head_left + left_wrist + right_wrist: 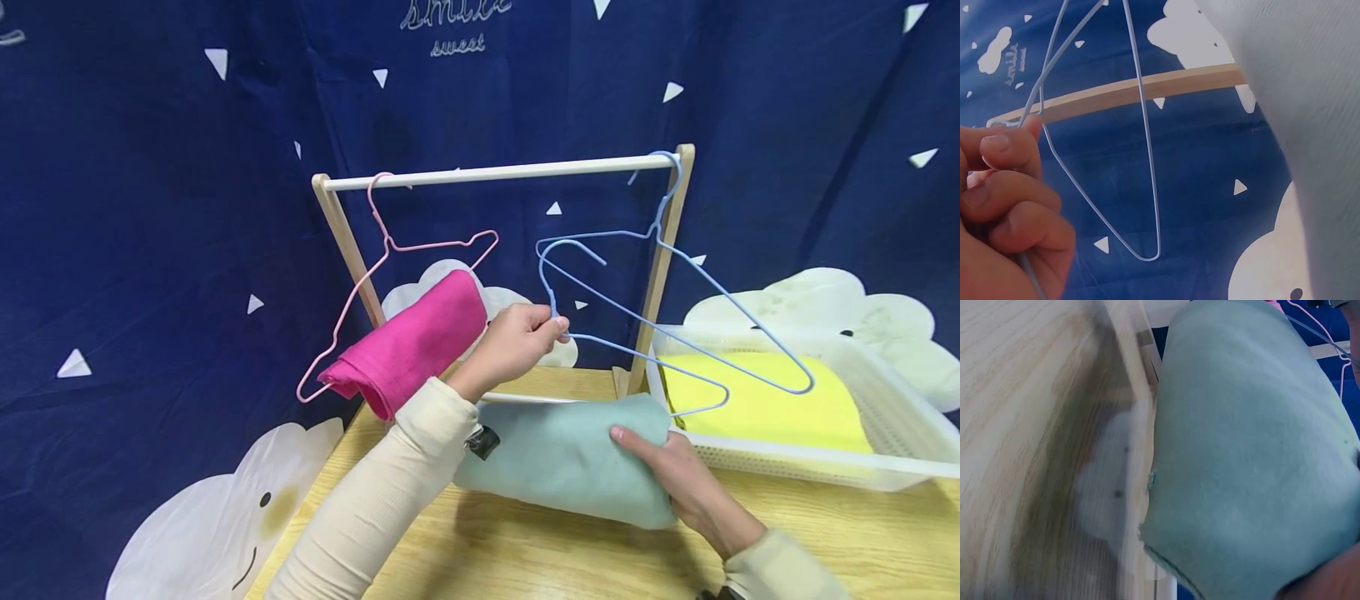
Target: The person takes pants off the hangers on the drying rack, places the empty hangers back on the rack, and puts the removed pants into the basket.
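Note:
My left hand (513, 342) pinches a blue wire hanger (637, 348) at its neck, just below the hook. A folded pale green cloth (562, 458) hangs over that hanger's lower part, and most of the bar is hidden by it. My right hand (686, 479) grips the cloth's right end, thumb on the near face and fingers behind. In the right wrist view the cloth (1241, 444) fills the middle, above the wooden table. The left wrist view has my curled left fingers (1022, 194) around the hanger wire.
Behind stands a wooden rack with a white rod (510, 172). At its left hangs a pink hanger (431, 245) with a magenta cloth (420, 337); at its right, another blue hanger (727, 292). A white basket (810, 462) on the right holds a yellow cloth (757, 400).

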The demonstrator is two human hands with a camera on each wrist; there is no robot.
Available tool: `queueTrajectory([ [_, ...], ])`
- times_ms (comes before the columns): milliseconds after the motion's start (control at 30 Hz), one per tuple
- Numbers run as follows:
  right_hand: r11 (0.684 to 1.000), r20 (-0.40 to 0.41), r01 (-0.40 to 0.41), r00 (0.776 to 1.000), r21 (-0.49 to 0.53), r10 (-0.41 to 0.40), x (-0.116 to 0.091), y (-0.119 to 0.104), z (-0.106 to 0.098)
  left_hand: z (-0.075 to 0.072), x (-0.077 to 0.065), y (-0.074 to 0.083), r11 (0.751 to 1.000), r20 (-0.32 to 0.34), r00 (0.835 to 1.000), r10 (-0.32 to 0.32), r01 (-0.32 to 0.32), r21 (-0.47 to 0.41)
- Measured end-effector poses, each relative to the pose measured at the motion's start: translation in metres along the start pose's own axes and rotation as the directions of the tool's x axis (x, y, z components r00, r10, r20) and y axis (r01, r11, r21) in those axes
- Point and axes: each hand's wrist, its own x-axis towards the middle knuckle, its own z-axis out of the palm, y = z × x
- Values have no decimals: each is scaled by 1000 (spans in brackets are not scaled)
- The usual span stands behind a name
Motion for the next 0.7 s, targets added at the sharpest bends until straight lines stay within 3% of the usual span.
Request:
queueTrajectory([
  [200,1000,-29,-7,1000,6,7,1,0,0,1,-1,0,1000,9,1000,-12,11,7],
  [700,1000,17,-6,1000,24,6,2,-1,-1,2,-1,-7,999,36,999,-17,15,39],
])
